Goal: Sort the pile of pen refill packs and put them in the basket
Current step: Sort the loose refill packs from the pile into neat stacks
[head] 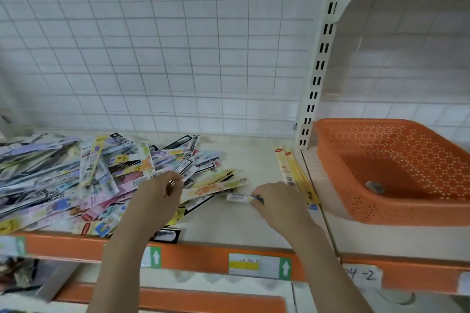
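Note:
A big pile of colourful pen refill packs (76,175) covers the left half of the shelf. My left hand (157,193) rests at the pile's right edge, its fingers pinching the end of a pack there. My right hand (276,201) lies on the shelf to the right, fingertips closed on a small white and yellow pack (237,197). Two yellow packs (292,170) lie side by side near the shelf's right end. The orange perforated basket (396,213) stands on the neighbouring shelf at the right and holds no packs.
A slotted white upright (320,58) separates the two shelf bays. A wire grid panel (152,46) backs the shelf. The orange shelf lip (198,256) carries price labels with green arrows. A small round object (373,187) lies in the basket.

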Motion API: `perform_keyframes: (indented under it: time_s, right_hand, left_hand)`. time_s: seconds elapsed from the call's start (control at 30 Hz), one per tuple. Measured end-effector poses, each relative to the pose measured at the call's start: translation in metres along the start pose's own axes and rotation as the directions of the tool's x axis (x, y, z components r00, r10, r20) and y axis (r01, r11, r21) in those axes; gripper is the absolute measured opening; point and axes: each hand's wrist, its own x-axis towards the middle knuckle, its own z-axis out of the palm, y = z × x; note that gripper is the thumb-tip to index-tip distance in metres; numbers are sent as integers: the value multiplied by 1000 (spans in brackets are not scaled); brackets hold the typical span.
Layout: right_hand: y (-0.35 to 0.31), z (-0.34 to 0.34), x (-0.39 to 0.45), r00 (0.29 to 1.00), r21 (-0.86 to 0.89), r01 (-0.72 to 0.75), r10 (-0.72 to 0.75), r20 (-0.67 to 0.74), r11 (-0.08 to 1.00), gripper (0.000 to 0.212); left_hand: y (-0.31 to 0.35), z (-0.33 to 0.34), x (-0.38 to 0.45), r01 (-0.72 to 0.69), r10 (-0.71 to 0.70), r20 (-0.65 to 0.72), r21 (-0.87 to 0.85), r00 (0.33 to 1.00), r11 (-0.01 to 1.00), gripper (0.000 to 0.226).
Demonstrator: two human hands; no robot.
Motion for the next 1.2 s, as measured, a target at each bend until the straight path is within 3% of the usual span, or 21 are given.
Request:
perform_keyframes:
  time_s: [0.27,0.6,0.8,0.93,1.13,1.2]
  right_hand:
    - [-10,-10,-11,987,-15,-109,106,-124,994,25]
    - [-66,-14,-26,901,114,-373,389,-194,921,18]
    - [-92,-3,-23,854,164,-442,469,-226,882,11]
    - [-98,1,-11,850,192,-453,487,-203,871,12]
    - [-92,0,4,884,409,-354,443,-147,841,42]
    - [-88,2,8,901,415,-333,415,-126,847,36]
  left_hand:
    - [-8,0,13,-71,73,34,-40,997,997,15]
    - [-53,-20,18,-177,189,167,-82,968,981,13]
    - [-81,-54,24,-209,226,126,-135,966,969,16]
    - [-93,-63,26,-182,195,99,-122,976,976,17]
    - [-90,-58,32,-137,147,93,-104,985,985,21]
    - [-89,-60,34,-132,143,109,-106,984,986,22]
